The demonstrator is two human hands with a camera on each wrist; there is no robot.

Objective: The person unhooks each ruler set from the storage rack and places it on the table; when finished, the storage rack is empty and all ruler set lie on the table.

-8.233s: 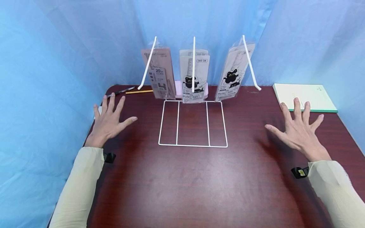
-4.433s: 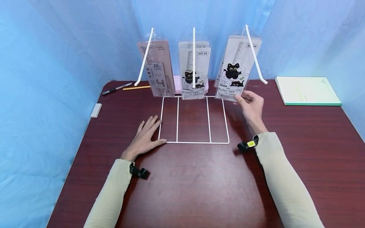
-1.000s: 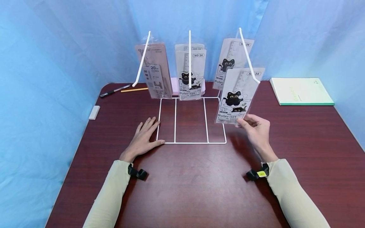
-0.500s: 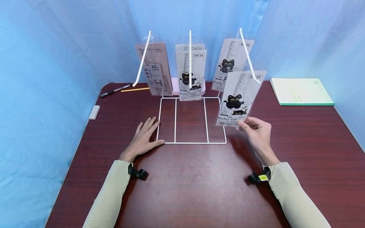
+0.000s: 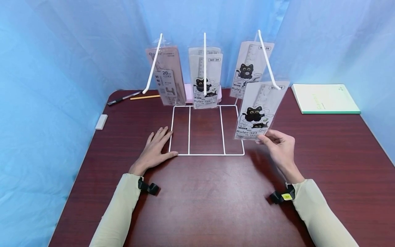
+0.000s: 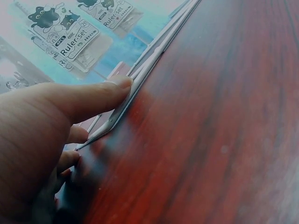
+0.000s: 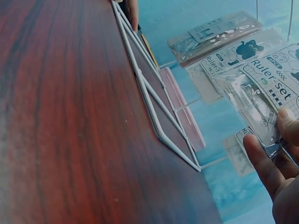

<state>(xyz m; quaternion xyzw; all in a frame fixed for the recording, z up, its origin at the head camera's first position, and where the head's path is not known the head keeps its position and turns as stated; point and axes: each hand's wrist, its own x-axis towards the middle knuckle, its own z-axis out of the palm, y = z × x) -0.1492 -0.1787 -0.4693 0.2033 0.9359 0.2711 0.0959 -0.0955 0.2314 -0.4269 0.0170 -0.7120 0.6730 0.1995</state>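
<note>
My right hand (image 5: 280,148) pinches the lower right corner of a ruler set (image 5: 253,115) in clear packaging with black cats printed on it. The pack tilts in front of the right-hand hook (image 5: 267,61), its top edge overlapping the hook's front end in the head view. Behind it another ruler set (image 5: 247,70) hangs from that hook. In the right wrist view, thumb and fingers grip the held pack (image 7: 275,86) at its bottom. My left hand (image 5: 154,149) lies with fingers extended on the left front corner of the white wire rack (image 5: 206,155), thumb (image 6: 112,93) on its wire.
Ruler sets (image 5: 205,77) hang on the middle hook and a pinkish pack (image 5: 166,75) on the left one. A pink case (image 5: 189,93) sits behind the rack. A pen (image 5: 123,97), pencil (image 5: 145,97) and white eraser (image 5: 101,121) lie left; a notebook (image 5: 325,98) lies right.
Both hands came in from the sides; the left settled on the rack's corner. The right took the front ruler set and drew it forward along the hook, lately a little further forward and down.
</note>
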